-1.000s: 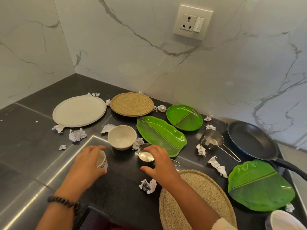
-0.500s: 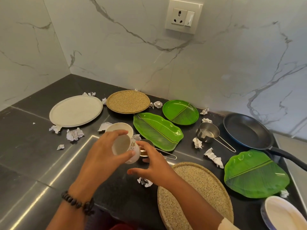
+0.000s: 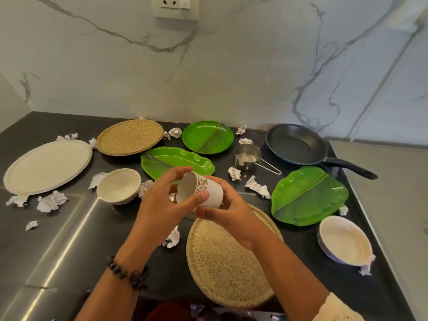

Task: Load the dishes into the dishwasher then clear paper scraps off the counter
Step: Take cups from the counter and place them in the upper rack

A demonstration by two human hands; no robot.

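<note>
head view: both hands, left hand (image 3: 159, 205) and right hand (image 3: 231, 214), curl their fingers around a lifted cup (image 3: 201, 189), while the plates, frying pan (image 3: 298, 147) and paper scraps (image 3: 51, 201) are all on the counter (image 3: 69, 239), so loading has barely begun.

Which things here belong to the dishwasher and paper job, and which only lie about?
Part of the job: cup held tilted by left hand and right hand; white bowl; frying pan; round green plate; paper scraps.

Just there: wall socket; bead bracelet.
</note>
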